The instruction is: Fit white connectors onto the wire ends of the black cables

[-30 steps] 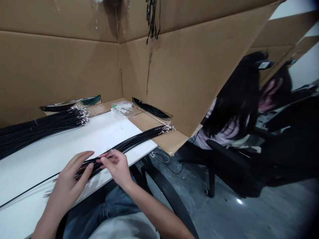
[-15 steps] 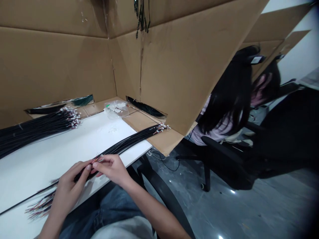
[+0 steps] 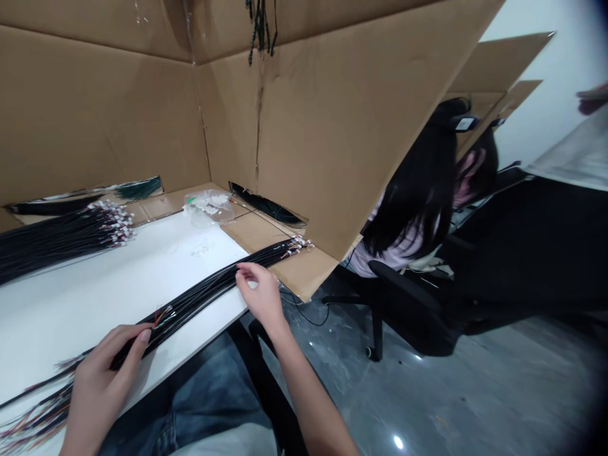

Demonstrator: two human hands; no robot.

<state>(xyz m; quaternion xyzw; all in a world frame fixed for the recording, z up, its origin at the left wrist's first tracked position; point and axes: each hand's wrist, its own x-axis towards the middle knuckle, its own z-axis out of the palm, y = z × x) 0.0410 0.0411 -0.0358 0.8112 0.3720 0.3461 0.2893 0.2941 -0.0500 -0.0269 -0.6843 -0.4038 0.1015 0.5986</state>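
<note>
On my feed the left hand [image 3: 105, 372] pinches a stripped cable end [image 3: 164, 315] over the near left of the white table [image 3: 123, 288], coloured strands fanned past its fingertips. The right hand [image 3: 261, 294], there too moments ago, has moved off right, to the black cable bundle [image 3: 202, 292]; I can't tell whether it grips anything.
</note>
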